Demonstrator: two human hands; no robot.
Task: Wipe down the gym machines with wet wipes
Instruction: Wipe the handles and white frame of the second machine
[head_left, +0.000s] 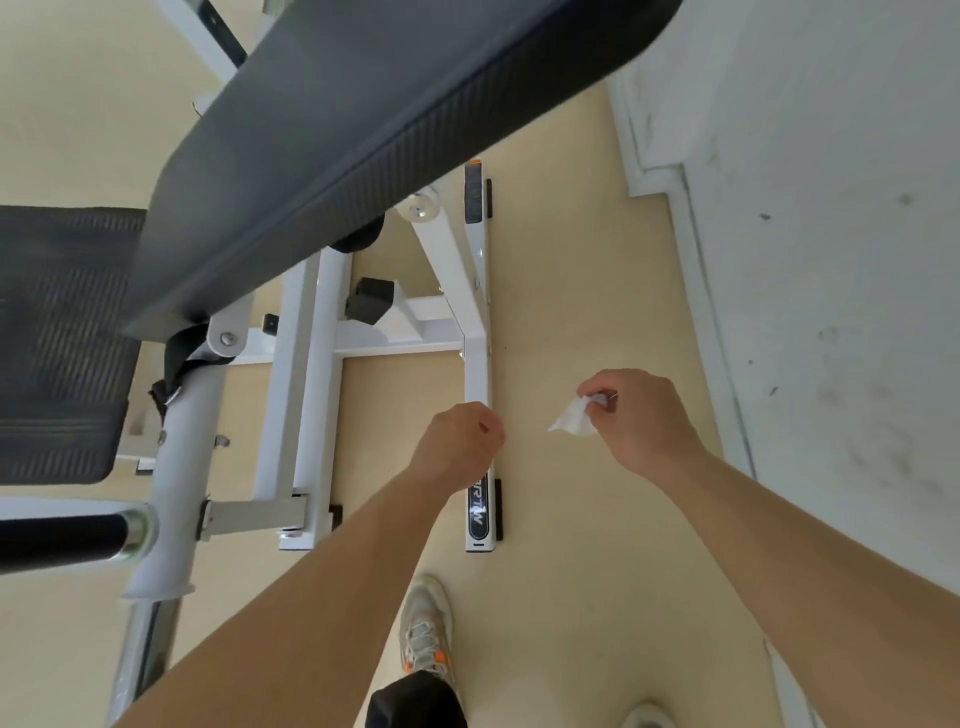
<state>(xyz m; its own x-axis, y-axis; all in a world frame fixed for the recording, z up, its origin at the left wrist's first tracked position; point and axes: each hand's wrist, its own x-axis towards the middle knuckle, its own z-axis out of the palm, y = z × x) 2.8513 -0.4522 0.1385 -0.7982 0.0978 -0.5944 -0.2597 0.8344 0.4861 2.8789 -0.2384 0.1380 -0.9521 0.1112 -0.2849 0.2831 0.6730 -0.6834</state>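
Note:
A gym machine with a white steel frame (478, 312) and a long black padded backrest (363, 130) fills the upper left. Its black seat pad (57, 343) lies at the left edge. My right hand (639, 421) pinches a small crumpled white wet wipe (571, 418) in the air above the floor, right of the frame's floor bar. My left hand (457, 447) hovers over that floor bar with its fingers curled and nothing visible in it.
A white wall (831, 260) with a skirting board runs down the right side. A black-gripped handle bar (62, 535) sticks in from the left edge. My shoes (426, 623) stand on the beige floor (571, 597) below the hands.

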